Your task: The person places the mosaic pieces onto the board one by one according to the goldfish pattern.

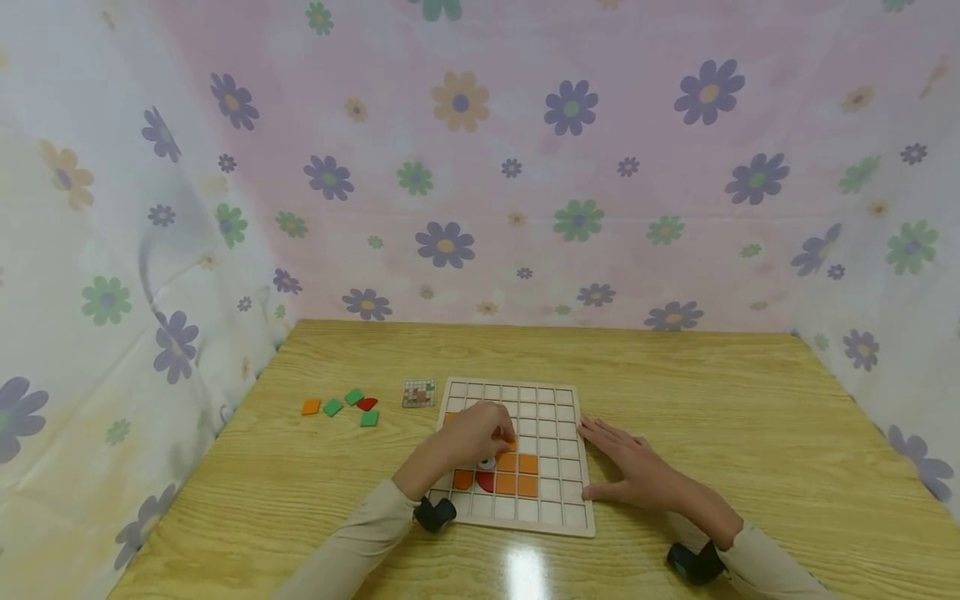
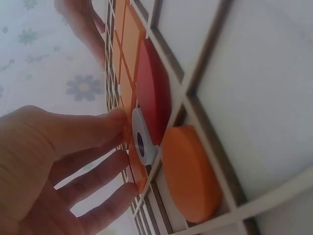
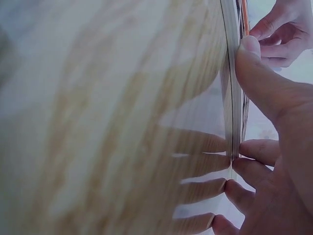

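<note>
My left hand reaches over the left half of a wooden grid board, thumb and forefinger pinching an orange square tile at one of its cells. Just below are several orange squares, a red rounded piece, a white piece with a dark eye dot and an orange rounded piece. Part of the pattern is hidden under the left hand. Along the board's right edge rests my right hand, its fingers extended and spread, the thumb touching the rim near the lower corner.
Left of the board lies a small pattern card. Farther left are loose pieces: an orange tile, several green tiles and a red piece. The wooden table ends at a flowered cloth behind.
</note>
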Action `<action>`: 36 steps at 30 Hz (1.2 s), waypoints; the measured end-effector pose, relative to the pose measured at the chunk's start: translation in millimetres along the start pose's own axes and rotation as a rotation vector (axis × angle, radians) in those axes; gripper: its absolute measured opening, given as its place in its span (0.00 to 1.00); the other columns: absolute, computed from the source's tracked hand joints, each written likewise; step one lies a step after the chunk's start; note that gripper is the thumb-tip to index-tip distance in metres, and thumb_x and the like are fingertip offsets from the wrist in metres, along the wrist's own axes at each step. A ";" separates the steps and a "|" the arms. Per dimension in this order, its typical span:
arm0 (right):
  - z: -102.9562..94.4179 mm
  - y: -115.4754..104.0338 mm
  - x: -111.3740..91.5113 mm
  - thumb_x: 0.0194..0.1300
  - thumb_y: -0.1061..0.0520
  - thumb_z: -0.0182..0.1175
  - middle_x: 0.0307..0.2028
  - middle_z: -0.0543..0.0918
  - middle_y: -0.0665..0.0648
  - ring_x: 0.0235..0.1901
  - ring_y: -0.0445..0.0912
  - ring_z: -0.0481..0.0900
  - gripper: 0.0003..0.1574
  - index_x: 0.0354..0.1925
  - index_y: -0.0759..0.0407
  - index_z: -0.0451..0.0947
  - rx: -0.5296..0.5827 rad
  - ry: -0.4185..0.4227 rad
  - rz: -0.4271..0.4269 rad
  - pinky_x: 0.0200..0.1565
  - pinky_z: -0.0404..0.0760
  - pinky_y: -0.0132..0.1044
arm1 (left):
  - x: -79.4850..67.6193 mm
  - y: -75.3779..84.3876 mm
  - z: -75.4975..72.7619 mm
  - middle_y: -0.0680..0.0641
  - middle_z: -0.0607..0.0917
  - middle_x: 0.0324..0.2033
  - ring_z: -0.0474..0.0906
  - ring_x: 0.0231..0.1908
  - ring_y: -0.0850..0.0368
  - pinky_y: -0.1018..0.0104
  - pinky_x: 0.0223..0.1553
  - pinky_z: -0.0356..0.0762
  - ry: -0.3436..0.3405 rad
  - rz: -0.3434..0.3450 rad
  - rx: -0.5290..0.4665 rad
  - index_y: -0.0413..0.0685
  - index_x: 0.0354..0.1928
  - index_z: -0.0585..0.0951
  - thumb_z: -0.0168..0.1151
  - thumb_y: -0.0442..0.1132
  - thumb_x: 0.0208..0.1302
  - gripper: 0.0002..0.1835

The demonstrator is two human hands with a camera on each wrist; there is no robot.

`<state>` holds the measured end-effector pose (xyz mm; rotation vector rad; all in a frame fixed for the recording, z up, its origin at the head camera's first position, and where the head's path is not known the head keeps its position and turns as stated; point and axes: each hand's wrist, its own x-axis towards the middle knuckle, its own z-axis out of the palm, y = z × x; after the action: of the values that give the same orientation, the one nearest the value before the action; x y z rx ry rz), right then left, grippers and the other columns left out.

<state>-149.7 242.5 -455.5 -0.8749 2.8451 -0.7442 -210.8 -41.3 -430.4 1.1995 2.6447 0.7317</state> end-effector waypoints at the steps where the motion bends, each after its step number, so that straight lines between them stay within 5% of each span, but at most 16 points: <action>1: 0.2 0.2 -0.1 0.56 0.34 0.63 0.69 0.58 0.65 0.67 0.64 0.55 0.56 0.70 0.64 0.58 0.001 -0.001 0.001 0.52 0.59 0.70 | -1.0 -0.2 0.2 0.54 0.82 0.31 0.75 0.32 0.65 0.75 0.32 0.73 0.003 0.011 0.000 0.47 0.32 0.86 0.66 0.33 0.59 0.03; 13: -1.2 1.3 0.8 0.55 0.34 0.63 0.69 0.58 0.66 0.66 0.65 0.55 0.56 0.70 0.64 0.57 -0.005 -0.003 0.003 0.52 0.59 0.70 | -32.5 -7.5 -12.1 0.51 0.81 0.41 0.77 0.44 0.55 0.68 0.43 0.76 0.128 -0.006 -0.007 0.47 0.38 0.85 0.62 0.35 0.63 0.05; 19: 1.5 2.2 0.6 0.55 0.34 0.63 0.69 0.58 0.66 0.66 0.65 0.55 0.56 0.70 0.64 0.58 -0.004 0.001 0.002 0.51 0.60 0.70 | -57.1 -21.8 -26.7 0.50 0.82 0.41 0.79 0.44 0.52 0.47 0.59 0.65 0.195 -0.019 -0.020 0.45 0.37 0.85 0.62 0.33 0.62 0.05; 22: 1.8 2.9 0.4 0.55 0.34 0.63 0.69 0.58 0.66 0.66 0.65 0.55 0.56 0.70 0.64 0.58 -0.006 0.005 -0.001 0.51 0.60 0.70 | -69.0 -29.4 -36.0 0.48 0.82 0.40 0.78 0.46 0.49 0.44 0.59 0.64 0.221 -0.044 -0.042 0.43 0.38 0.85 0.62 0.31 0.61 0.05; 26: 2.7 3.4 -0.3 0.56 0.34 0.63 0.69 0.58 0.66 0.66 0.65 0.55 0.55 0.70 0.63 0.58 0.004 0.006 -0.004 0.51 0.59 0.70 | -86.2 -38.4 -49.0 0.41 0.81 0.47 0.74 0.54 0.43 0.51 0.45 0.77 0.246 -0.102 -0.052 0.41 0.40 0.84 0.63 0.30 0.60 0.07; 36: 1.1 2.3 0.5 0.55 0.34 0.63 0.68 0.59 0.66 0.66 0.65 0.56 0.56 0.69 0.64 0.58 -0.016 0.022 -0.021 0.50 0.61 0.70 | -123.7 -70.3 -77.5 0.45 0.80 0.44 0.76 0.43 0.43 0.52 0.39 0.77 0.318 -0.241 -0.012 0.40 0.43 0.83 0.64 0.29 0.59 0.09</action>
<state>-151.0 243.4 -457.5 -0.9052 2.8689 -0.7391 -199.9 -201.0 -405.3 0.7945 2.9615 0.9586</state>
